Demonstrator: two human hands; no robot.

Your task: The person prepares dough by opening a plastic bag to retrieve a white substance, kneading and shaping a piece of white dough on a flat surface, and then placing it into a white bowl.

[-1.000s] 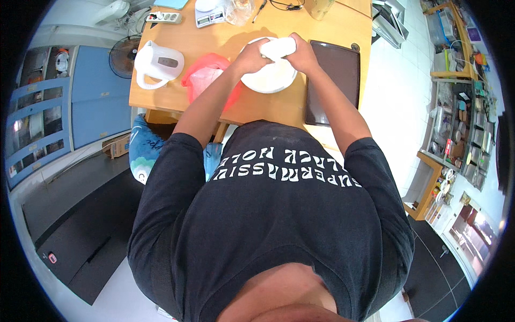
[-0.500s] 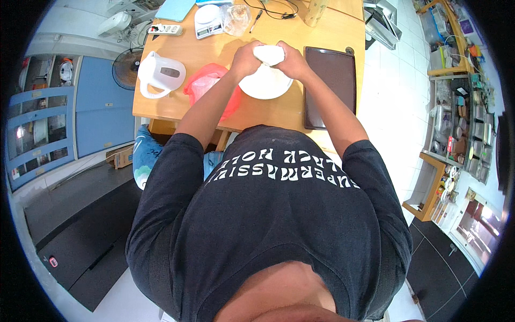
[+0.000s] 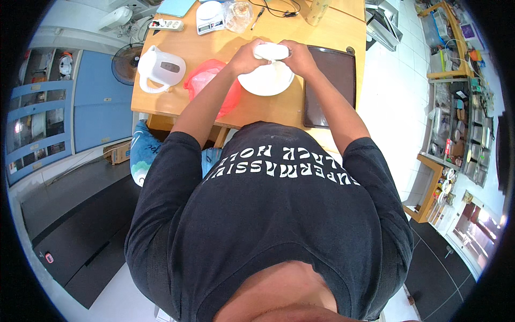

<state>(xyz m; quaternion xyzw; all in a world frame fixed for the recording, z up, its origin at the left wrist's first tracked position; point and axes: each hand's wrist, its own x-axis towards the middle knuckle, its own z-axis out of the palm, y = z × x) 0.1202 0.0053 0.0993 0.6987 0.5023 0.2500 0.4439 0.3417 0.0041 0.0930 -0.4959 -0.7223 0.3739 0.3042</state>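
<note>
Both of my hands grip a smooth white oval piece (image 3: 271, 52) that looks like dough, one at each end. My left hand (image 3: 249, 59) closes on its left side, and my right hand (image 3: 299, 57) holds its right side. Under it, on the wooden table, stands a round white bowl (image 3: 266, 90) with pale contents that are hard to make out. The piece is over the bowl's far part; whether it touches the bowl I cannot tell. Left of the bowl, partly behind my left forearm, lies a red plastic bag (image 3: 205, 75).
A white jug (image 3: 161, 70) stands at the table's left, below a power strip (image 3: 166, 25). Farther back are a kitchen scale (image 3: 210, 19), a clear plastic bag (image 3: 237, 16), a pen (image 3: 257, 17) and a black cable (image 3: 279, 12). A dark brown tray (image 3: 330, 78) lies right.
The white piece now shows wider and flatter between my hands, which are slightly farther apart. My right hand has shifted a little right. The view has tilted slightly.
</note>
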